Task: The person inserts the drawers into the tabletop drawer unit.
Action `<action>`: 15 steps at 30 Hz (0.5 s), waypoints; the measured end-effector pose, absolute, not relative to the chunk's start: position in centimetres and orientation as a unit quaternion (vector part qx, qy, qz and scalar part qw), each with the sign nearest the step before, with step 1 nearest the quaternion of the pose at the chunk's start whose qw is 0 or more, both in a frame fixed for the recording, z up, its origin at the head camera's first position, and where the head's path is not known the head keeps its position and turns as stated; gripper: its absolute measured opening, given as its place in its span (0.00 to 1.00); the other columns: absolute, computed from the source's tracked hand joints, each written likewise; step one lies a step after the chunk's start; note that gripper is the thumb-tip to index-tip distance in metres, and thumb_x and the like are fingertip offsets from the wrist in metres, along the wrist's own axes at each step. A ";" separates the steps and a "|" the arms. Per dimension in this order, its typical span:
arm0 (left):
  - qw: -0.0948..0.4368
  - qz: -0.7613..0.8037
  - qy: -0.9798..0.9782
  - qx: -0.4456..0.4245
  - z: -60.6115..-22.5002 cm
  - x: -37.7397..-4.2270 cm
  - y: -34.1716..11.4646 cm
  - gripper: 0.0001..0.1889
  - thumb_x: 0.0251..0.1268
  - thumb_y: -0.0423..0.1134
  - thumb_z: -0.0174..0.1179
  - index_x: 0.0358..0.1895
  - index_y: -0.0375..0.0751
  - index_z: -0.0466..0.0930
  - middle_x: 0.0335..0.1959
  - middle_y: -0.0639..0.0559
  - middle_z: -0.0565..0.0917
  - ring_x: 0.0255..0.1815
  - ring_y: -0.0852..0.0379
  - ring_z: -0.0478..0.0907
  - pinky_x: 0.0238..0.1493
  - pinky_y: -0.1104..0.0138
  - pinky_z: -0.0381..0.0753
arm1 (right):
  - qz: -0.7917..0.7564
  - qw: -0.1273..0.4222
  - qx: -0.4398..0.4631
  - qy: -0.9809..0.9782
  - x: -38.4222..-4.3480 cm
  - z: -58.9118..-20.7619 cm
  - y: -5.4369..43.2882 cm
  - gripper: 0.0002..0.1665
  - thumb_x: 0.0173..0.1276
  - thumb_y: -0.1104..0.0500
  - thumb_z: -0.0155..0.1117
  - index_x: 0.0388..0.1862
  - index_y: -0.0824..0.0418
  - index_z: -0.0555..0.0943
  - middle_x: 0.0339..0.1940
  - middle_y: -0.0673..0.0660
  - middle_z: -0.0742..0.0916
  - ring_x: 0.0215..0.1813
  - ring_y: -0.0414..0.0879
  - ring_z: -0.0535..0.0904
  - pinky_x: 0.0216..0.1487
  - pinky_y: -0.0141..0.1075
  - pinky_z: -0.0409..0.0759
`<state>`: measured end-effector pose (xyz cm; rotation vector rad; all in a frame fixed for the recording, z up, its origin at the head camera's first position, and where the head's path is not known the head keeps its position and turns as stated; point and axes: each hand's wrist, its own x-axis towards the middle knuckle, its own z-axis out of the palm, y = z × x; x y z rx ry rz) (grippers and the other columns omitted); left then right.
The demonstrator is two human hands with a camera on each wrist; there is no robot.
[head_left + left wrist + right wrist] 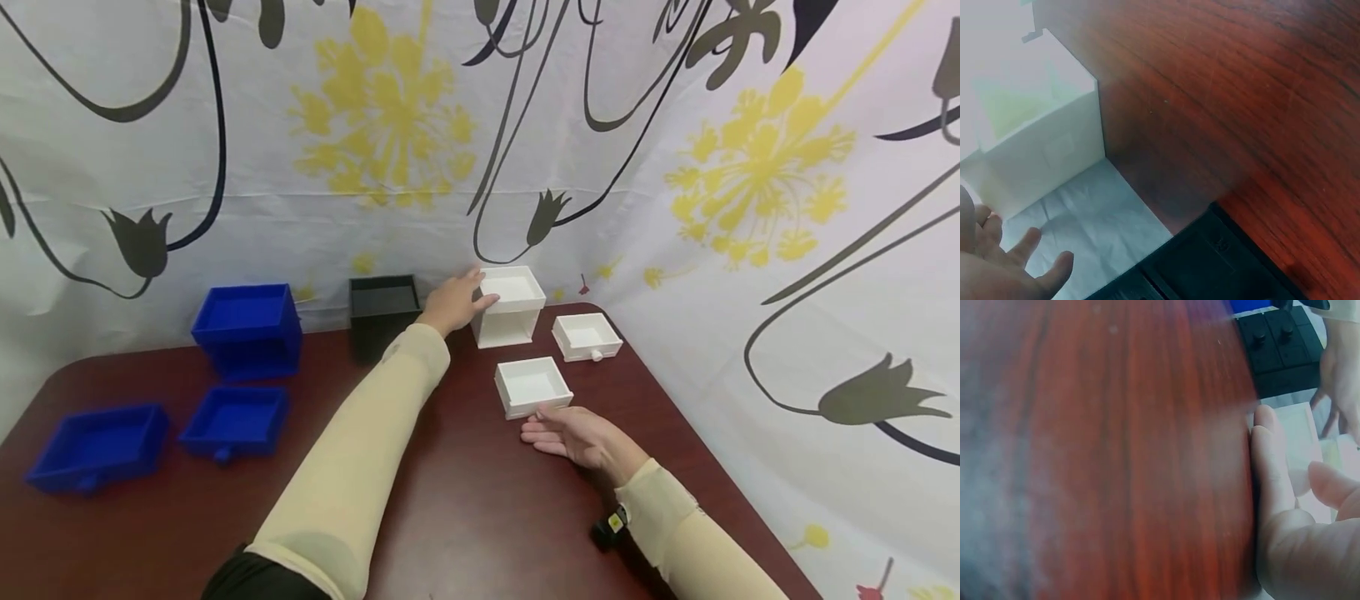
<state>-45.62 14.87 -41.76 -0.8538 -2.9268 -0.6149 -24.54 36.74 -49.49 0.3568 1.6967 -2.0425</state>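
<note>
At the back of the table stands a white box-shaped cabinet [506, 327] with an open front and a shallow tray top. My left hand [453, 302] rests against its upper left side, fingers spread and the thumb reaching over the front edge. The left wrist view shows these fingers [1025, 247] beside the white wall. In front of the cabinet lies a small white drawer [532, 385]. My right hand [581, 437] is at its near edge with fingers extended and holding nothing. A second white drawer [587, 335] with a round knob sits to the right.
A black cabinet [382, 321] stands left of the white one. Further left are a blue cabinet [247, 333] and two blue drawers, one small [236, 421] and one wider [101, 446]. A patterned cloth [247, 167] hangs behind and right of the dark red table [465, 500].
</note>
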 end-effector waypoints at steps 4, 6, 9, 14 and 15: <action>0.010 -0.214 -0.938 -0.272 -41.6 -45.6 14.6 0.38 0.76 0.68 0.46 0.81 0.53 0.58 0.83 0.55 0.54 0.79 0.46 0.58 0.70 0.44 0.66 | -0.741 0.229 0.136 0.617 -24.6 -49.3 36.6 0.20 0.84 0.56 0.49 0.60 0.72 0.72 0.46 0.58 0.89 0.49 0.47 0.87 0.55 0.38 0.83; 0.010 -0.217 -0.937 -0.273 -41.5 -45.7 14.6 0.38 0.75 0.68 0.47 0.81 0.53 0.59 0.83 0.55 0.54 0.79 0.46 0.57 0.70 0.44 0.66 | -0.740 0.227 0.139 0.617 -24.6 -49.1 36.6 0.21 0.84 0.56 0.49 0.61 0.73 0.72 0.45 0.58 0.89 0.49 0.47 0.88 0.54 0.38 0.83; 0.004 -0.217 -0.937 -0.273 -41.6 -45.9 14.6 0.38 0.75 0.68 0.47 0.81 0.53 0.59 0.83 0.55 0.53 0.80 0.47 0.55 0.72 0.45 0.64 | -0.741 0.228 0.139 0.616 -24.6 -49.1 36.5 0.22 0.84 0.56 0.49 0.62 0.73 0.71 0.45 0.57 0.89 0.48 0.47 0.88 0.54 0.38 0.83; -0.006 -0.220 -0.940 -0.262 -42.0 -46.1 14.7 0.38 0.74 0.69 0.48 0.81 0.56 0.59 0.83 0.59 0.52 0.80 0.47 0.57 0.72 0.47 0.64 | -0.752 0.224 0.139 0.604 -24.9 -49.1 36.5 0.20 0.84 0.58 0.49 0.61 0.74 0.70 0.45 0.59 0.89 0.49 0.48 0.87 0.55 0.39 0.83; -0.005 -0.220 -0.939 -0.263 -42.0 -46.2 14.8 0.38 0.74 0.69 0.47 0.81 0.57 0.59 0.83 0.60 0.52 0.79 0.47 0.58 0.71 0.47 0.65 | -0.754 0.218 0.140 0.603 -25.1 -49.0 36.6 0.20 0.84 0.58 0.48 0.61 0.74 0.70 0.45 0.60 0.89 0.48 0.48 0.87 0.54 0.39 0.83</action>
